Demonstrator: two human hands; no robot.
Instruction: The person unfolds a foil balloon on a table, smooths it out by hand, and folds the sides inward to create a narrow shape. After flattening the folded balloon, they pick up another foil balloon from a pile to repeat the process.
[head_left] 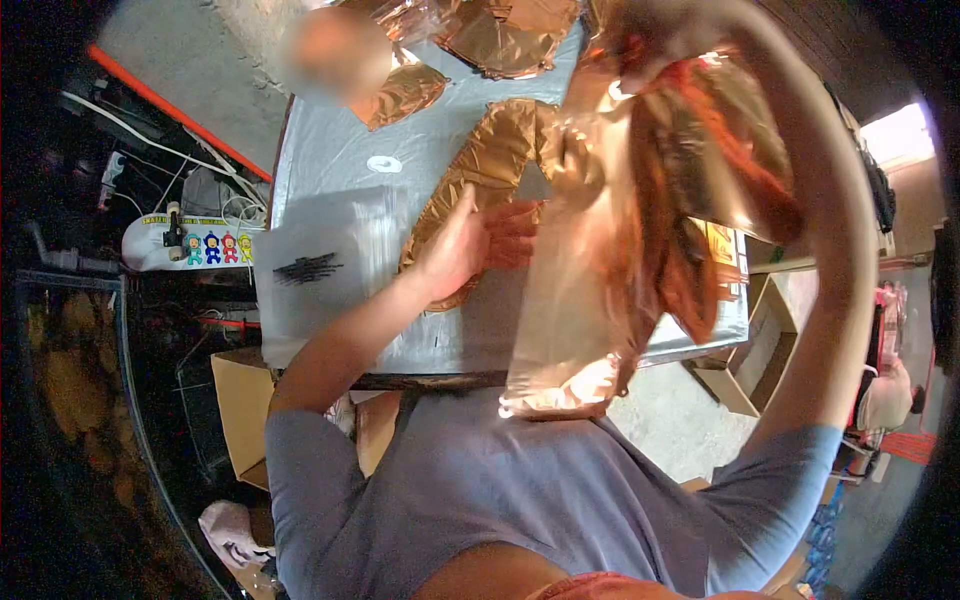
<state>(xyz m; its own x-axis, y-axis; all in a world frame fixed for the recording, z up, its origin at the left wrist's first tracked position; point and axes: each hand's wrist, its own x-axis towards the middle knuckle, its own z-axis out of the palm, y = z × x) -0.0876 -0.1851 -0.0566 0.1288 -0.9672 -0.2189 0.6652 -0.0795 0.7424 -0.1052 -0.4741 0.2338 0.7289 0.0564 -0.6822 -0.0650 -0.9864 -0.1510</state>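
My left hand is open, thumb up and fingers stretched toward the hanging foil, over a flat copper-coloured foil balloon on the table. Raised at the upper right, my right hand is blurred but appears closed on the top of a long copper foil balloon. That balloon hangs down in front of the table's near edge, its lower end close to my shirt. More crumpled copper foil shows beneath my right arm. Other flat foil pieces lie at the table's far side.
Clear plastic bags with a bunch of thin black strips cover the left part of the silvery table. Cardboard boxes stand below left and right. A white skateboard deck with cartoon figures sits left, near cables.
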